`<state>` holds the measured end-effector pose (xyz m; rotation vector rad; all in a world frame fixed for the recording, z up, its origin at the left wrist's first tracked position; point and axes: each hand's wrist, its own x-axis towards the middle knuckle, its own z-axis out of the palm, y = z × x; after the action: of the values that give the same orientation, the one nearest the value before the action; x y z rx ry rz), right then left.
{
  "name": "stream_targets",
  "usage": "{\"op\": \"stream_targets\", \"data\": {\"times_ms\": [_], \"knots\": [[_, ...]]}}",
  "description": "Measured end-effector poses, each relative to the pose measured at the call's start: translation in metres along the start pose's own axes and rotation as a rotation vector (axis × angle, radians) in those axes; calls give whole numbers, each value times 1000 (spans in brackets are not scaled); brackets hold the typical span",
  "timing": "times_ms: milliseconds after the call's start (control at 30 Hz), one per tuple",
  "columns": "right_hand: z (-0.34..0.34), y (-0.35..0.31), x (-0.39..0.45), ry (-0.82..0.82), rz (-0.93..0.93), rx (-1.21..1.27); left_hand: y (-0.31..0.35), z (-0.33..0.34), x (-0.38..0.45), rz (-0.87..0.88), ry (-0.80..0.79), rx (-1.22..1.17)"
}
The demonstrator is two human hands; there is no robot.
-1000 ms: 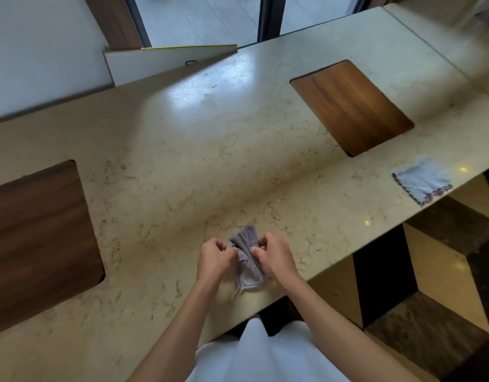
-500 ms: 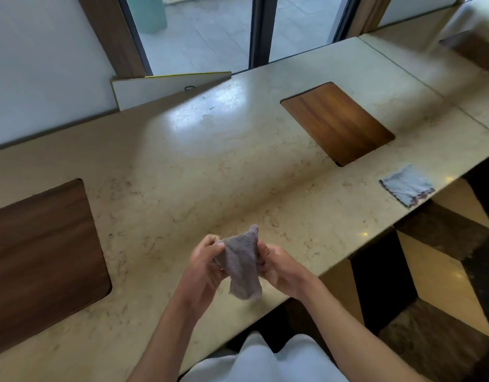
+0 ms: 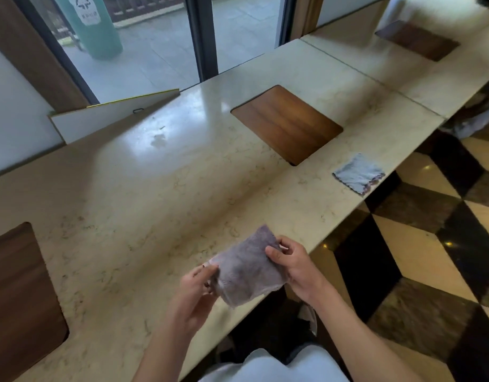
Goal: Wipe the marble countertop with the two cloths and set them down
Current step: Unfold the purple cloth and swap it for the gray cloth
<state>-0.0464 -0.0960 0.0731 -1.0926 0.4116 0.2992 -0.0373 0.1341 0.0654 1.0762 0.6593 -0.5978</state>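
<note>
Now both hands' fingers pinch the purple cloth between them.

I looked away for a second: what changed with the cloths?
The purple-grey cloth, bunched on the countertop before, is now lifted and spread between the left hand and right hand. The light blue cloth stayed flat near the edge.

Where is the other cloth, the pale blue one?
The pale blue cloth lies flat near the front edge of the marble countertop, off to the person's right, just beyond the near corner of the wooden inset panel.
</note>
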Motion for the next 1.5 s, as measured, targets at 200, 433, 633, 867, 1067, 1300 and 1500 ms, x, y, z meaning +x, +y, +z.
{"op": "stream_targets", "data": {"times_ms": [200, 433, 633, 867, 1067, 1300, 1500], "knots": [[-88, -47, 6, 53, 0, -54, -37, 85, 20, -164, -40, -105], [-194, -106, 18, 15, 53, -180, -77, 202, 48, 124, 85, 98], [-234, -129, 57, 96, 82, -392, -74, 252, 74, 186, 213, 294], [-248, -153, 132, 129, 90, -561, -54, 295, 125, 215, 311, 366], [-239, -162, 185, 173, 67, -1088, -28, 311, 166, 215, 494, 532], [-240, -151, 178, 225, 35, -1470, -32, 308, 173, 116, 534, 743], [-257, -150, 162, 217, 150, -1349, -37, 316, 161, 118, 493, 734]]}}
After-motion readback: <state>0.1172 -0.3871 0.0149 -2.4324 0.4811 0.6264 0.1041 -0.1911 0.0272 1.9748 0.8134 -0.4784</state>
